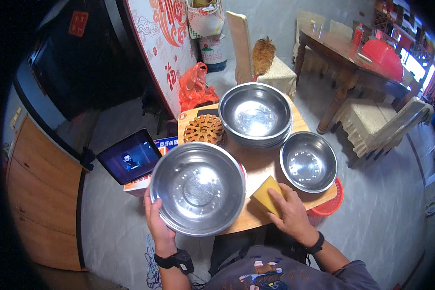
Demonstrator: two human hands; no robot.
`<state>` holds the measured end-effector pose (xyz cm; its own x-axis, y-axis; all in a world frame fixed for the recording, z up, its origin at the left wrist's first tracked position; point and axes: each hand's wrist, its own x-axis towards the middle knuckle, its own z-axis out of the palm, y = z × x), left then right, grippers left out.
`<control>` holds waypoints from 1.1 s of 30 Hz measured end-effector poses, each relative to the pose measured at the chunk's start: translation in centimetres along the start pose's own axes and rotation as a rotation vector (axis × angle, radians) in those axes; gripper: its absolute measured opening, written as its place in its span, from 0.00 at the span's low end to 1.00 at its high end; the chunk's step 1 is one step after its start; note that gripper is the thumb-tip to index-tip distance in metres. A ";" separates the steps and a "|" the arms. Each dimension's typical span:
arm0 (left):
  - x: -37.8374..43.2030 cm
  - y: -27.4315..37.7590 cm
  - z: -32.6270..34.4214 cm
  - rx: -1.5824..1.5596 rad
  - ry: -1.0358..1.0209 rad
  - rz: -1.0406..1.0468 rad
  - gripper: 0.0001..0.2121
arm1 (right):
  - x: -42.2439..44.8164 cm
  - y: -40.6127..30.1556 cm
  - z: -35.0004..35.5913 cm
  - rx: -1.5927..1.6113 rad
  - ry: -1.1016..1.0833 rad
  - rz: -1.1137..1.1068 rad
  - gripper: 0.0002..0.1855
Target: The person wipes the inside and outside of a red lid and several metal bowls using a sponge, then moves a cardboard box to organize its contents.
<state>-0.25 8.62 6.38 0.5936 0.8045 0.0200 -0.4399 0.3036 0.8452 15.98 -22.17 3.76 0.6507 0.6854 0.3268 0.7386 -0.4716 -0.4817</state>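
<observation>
My left hand (158, 221) grips the near left rim of a large stainless steel basin (199, 190), thumb over the edge, the basin's open side facing up. A yellow sponge (265, 195) is held in my right hand (289, 214) above the front of a wooden table (246, 221). To the right of the sponge lies a smaller steel bowl (306, 163) at the table's edge. Behind, a stack of steel basins (255, 114) rises from the tabletop, one nested in another. Whether the large basin touches the table is hidden beneath it.
A wooden lattice trivet (204, 129) lies at the back left, partly covered. Left of the table, a tablet (130, 156) stands on a box. A red plastic basket (328, 203) sits below the right corner. Covered chairs (377, 125) and a dark dining table (333, 47) stand farther off.
</observation>
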 end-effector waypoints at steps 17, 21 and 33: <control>2.2 -4.9 3.2 -0.160 -0.261 -0.194 0.29 | -4.1 0.4 -0.7 -0.108 0.141 0.018 0.29; 3.3 -6.0 1.8 -0.134 -0.256 -0.188 0.29 | -6.9 0.7 -0.4 -0.089 0.083 0.133 0.24; 3.3 -6.2 1.5 -0.116 -0.256 -0.215 0.29 | -12.1 2.0 0.1 -0.044 0.137 0.338 0.07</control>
<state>5.45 8.58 1.99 0.8241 0.5664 -0.0067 -0.3514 0.5204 0.7783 9.59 -31.35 -1.30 0.8747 0.4074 0.2626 0.4828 -0.6840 -0.5469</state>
